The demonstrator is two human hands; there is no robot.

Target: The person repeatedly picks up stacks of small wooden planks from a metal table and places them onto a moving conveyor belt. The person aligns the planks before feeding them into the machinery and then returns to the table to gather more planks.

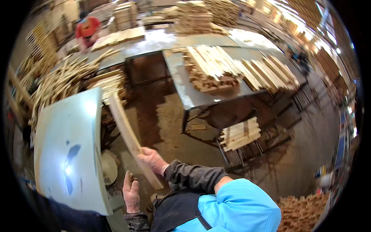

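Gripping a long pale wooden slat (129,137) near its lower end, the right hand (154,160) has its fingers clenched around the wood, and the slat slants up and to the left from the hand toward the near edge of a heap of similar sticks (63,81) at the left. The left hand (131,191) is just below and to the left of the right one, raised with its fingers released and straight, holding nothing and not touching the slat. Both hands wear worn gloves, with dark sleeves and a bright blue garment behind them at the near edge. To the left of the hands lies a pale, smooth sheet-metal counter (65,154), tilted in the view, with a few dark smears on it. Farther off, in the middle, a second metal counter (185,85) carries stacks of cut wooden pieces (216,69), and more slats fan out to their right. Below that counter a small stack of boards (239,134) rests on a low metal frame above the dusty floor. At the far left a person in a red top (88,29) bends over another pile of wood.
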